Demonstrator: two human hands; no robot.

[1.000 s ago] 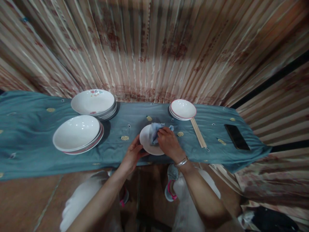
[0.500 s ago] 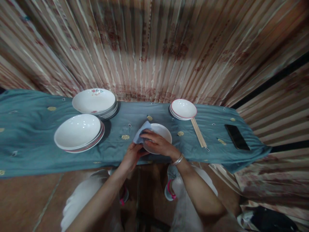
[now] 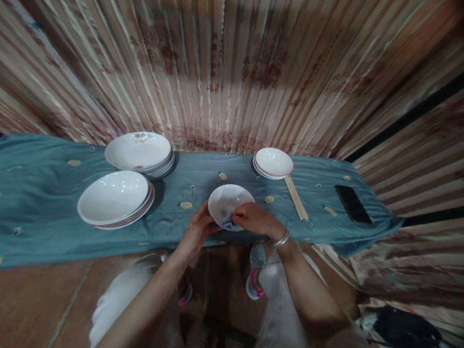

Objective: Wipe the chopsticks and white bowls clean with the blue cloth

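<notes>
A small white bowl is near the table's front edge, its open side facing me. My left hand grips the bowl's left rim, with some fingers hidden beneath it. Inside the bowl, my right hand is closed on a blue-grey cloth and presses it against the lower inner wall. A silver bangle circles my right wrist.
On the left stand a stack of white bowls and, behind it, a stack of flower-patterned plates. Small red-rimmed bowls, chopsticks and a black phone lie rightward on the green tablecloth. A pleated curtain hangs behind.
My right hand has drawn the cloth from the bowl's left rim down into its inside, and its fingers have closed. The left hand stays at the bowl's left side.
</notes>
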